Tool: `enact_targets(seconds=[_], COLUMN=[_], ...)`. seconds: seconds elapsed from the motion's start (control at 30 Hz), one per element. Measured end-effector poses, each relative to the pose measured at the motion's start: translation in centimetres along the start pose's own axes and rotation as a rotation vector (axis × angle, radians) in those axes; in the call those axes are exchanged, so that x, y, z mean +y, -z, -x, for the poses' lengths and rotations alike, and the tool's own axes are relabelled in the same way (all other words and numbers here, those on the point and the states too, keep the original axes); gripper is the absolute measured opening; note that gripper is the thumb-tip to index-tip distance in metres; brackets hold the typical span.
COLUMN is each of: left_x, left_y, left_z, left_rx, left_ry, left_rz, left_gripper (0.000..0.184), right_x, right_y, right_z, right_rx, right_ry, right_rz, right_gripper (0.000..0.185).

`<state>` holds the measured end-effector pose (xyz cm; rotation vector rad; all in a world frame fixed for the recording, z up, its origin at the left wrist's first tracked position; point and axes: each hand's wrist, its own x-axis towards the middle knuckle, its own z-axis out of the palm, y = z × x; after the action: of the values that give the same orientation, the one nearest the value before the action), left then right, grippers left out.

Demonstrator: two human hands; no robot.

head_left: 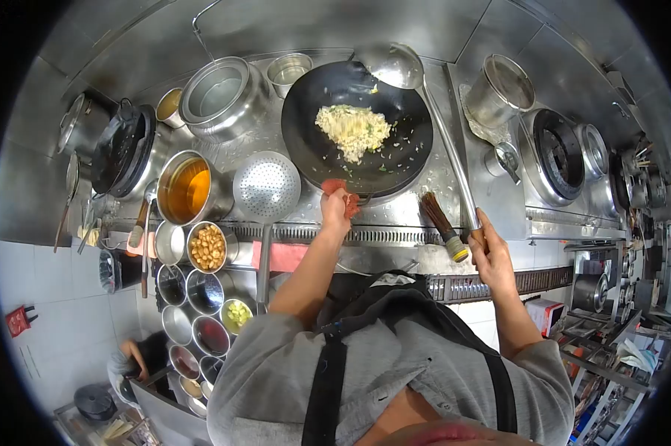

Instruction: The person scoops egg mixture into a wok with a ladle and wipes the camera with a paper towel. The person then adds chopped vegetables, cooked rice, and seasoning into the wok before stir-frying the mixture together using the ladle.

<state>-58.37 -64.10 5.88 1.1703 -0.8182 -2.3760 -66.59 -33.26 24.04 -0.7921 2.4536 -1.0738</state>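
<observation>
A black wok [305, 141] stands on the steel stove, with a pile of pale fried rice [354, 132] flecked with green inside it. My left hand [336, 212] is closed around a folded red cloth [352, 206] at the wok's near edge; the cloth hides the part it covers. In my right hand [493, 256] is the end of a long-handled ladle [404, 68], fingers wrapped around its handle. The ladle's bowl is at the wok's far right rim, above the rice. Just left of my right hand lies a bamboo wok brush [441, 215] with a yellow-banded end.
A perforated skimmer [267, 186] rests left of the wok, beside a pot of orange oil [189, 189]. Fried nuggets [207, 247] fill a nearby container above several ingredient tins. A large lidded pot [216, 97] stands behind. Another burner [558, 156] is at right. A person's arm [134, 357] shows lower left.
</observation>
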Motion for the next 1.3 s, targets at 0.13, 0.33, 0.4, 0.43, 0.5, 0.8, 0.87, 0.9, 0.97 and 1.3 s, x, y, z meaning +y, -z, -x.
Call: enact_targets(seconds=[0.13, 0.33, 0.4, 0.43, 0.5, 0.8, 0.87, 0.9, 0.97, 1.3], left_x=[-1.3, -0.6, -0.8, -0.6, -0.6, -0.1, -0.1, -0.6, -0.7, -0.3], left_y=[0.8, 0.9, 1.5, 1.5, 1.4, 0.6, 0.9, 1.2, 1.2, 1.1], left_z=[-2.9, -3.0, -3.1, -3.1, -2.9, -2.3, -3.0, -3.0, -2.9, -2.7], left_rx=[-0.030, -0.049, -0.098, -0.095, -0.084, -0.035, -0.052, -0.067, -0.064, -0.069], left_ry=[-0.028, 0.020, 0.028, 0.020, -0.006, 0.010, 0.005, 0.009, 0.002, 0.013], left_rz=[-0.024, -0.062, -0.144, -0.143, -0.147, -0.112, -0.120, -0.138, -0.140, -0.217], left_gripper=[0.029, 0.026, 0.029, 0.029, 0.028, 0.030, 0.031, 0.031, 0.031, 0.033], right_x=[1.5, 3.4, 1.4, 1.0, 1.0, -0.5, 0.3, 0.6, 0.8, 4.9], right_y=[-3.5, -9.9, -9.2, -9.0, -8.2, -8.2, -7.8, -8.0, -9.2, -7.4], right_z=[-3.6, -12.9, -12.5, -12.0, -11.0, -12.1, -11.2, -11.2, -12.6, -8.8], right_rx=[-0.121, -0.178, -0.068, -0.070, -0.246, -0.159, -0.353, -0.353, -0.264, -0.260], right_ry=[-0.175, -0.237, -0.025, -0.017, -0.298, -0.044, -0.374, -0.387, -0.194, -0.210], right_rz=[-0.479, -0.269, 0.085, 0.083, -0.368, 0.204, -0.197, -0.197, 0.139, 0.025], right_gripper=[0.056, 0.052, 0.048, 0.048, 0.049, 0.050, 0.049, 0.049, 0.051, 0.050])
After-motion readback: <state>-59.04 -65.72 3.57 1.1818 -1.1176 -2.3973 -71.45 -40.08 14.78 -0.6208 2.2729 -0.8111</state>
